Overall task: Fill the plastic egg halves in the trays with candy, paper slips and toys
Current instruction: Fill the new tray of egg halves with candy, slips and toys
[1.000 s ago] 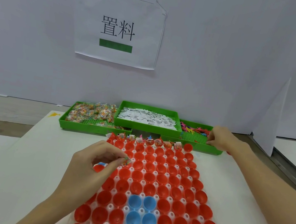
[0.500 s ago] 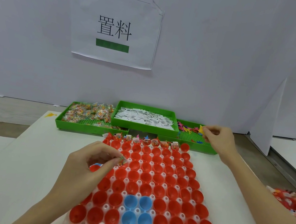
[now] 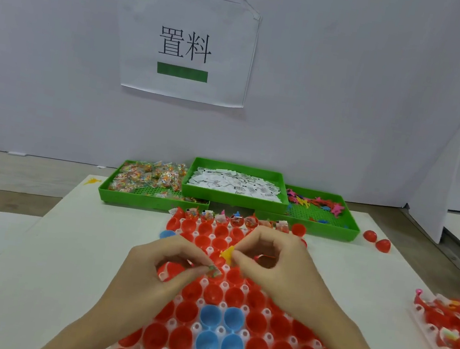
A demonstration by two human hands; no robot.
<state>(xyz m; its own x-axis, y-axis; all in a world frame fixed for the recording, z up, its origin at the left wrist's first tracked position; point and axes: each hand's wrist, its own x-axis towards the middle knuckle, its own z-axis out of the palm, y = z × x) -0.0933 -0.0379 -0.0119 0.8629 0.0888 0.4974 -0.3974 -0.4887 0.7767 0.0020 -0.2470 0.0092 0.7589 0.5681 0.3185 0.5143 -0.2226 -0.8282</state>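
Note:
A white tray of red egg halves with a few blue ones lies before me. Its far row holds candy, slips and toys. My right hand pinches a small yellow toy over the upper middle of the tray. My left hand pinches a small candy packet just below that toy. Behind stand green bins of candy, paper slips and coloured toys.
A second tray of filled red halves lies at the right edge. Two loose red halves sit on the table by the toy bin, and a blue half lies left of the tray. A labelled white wall stands behind.
My right hand has come back from the toy bin with a yellow toy and now sits over the tray beside my left hand. The view has tilted down slightly.

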